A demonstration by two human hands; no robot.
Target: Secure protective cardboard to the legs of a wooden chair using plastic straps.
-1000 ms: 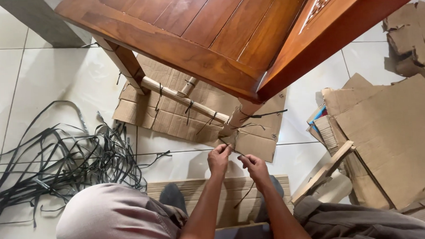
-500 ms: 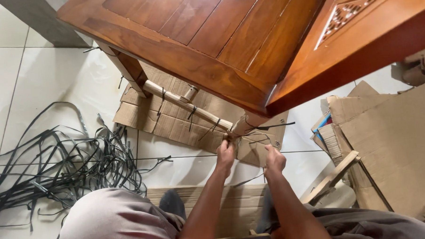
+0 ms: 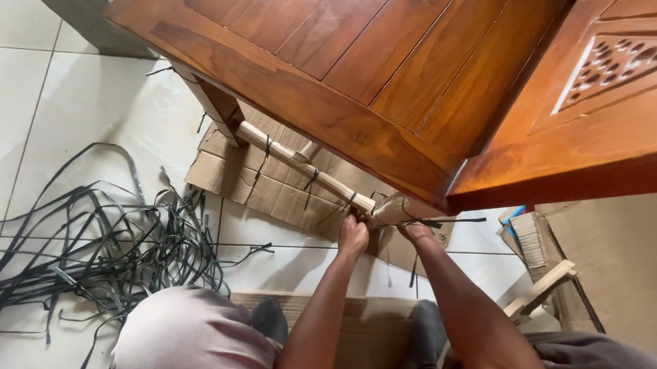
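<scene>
A brown wooden chair (image 3: pixel 353 60) stands over me, its seat filling the top of the view. Its front leg (image 3: pixel 391 210) is wrapped in cardboard and bound with thin black strap (image 3: pixel 446 220). A cardboard-wrapped rung (image 3: pixel 299 167) with several black ties runs between the legs. My left hand (image 3: pixel 353 237) is closed at the foot of that leg, where the rung meets it. My right hand (image 3: pixel 415 232) reaches under the seat edge beside the leg, its fingers mostly hidden; a black strap end hangs below it.
A tangled heap of black straps (image 3: pixel 90 244) lies on the white tiled floor at the left. Flat cardboard (image 3: pixel 270 190) lies under the chair, more cardboard (image 3: pixel 623 269) and a wooden strip (image 3: pixel 540 293) at the right. My knees are at the bottom.
Both hands moved up from in front of the leg to the wrapped leg itself. The camera leaned closer, so the chair seat fills more of the view.
</scene>
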